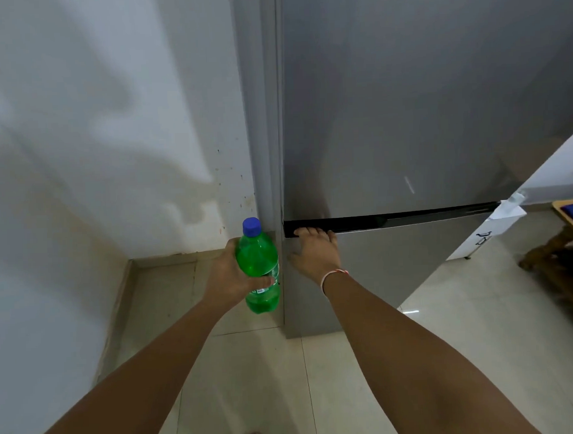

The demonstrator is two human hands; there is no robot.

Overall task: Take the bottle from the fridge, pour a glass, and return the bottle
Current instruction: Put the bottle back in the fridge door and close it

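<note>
Left hand (230, 275) fingers clamped around green bottle (259, 269), upright, blue cap on, just left of the fridge (405, 115). Right hand (314, 251) fingers hooked together into the fridge's dark handle gap (392, 220), doors closed.

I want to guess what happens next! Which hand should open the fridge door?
The right hand. Its fingers are already hooked in the dark gap at the top of the lower door, while the left hand is busy gripping the bottle.
</note>
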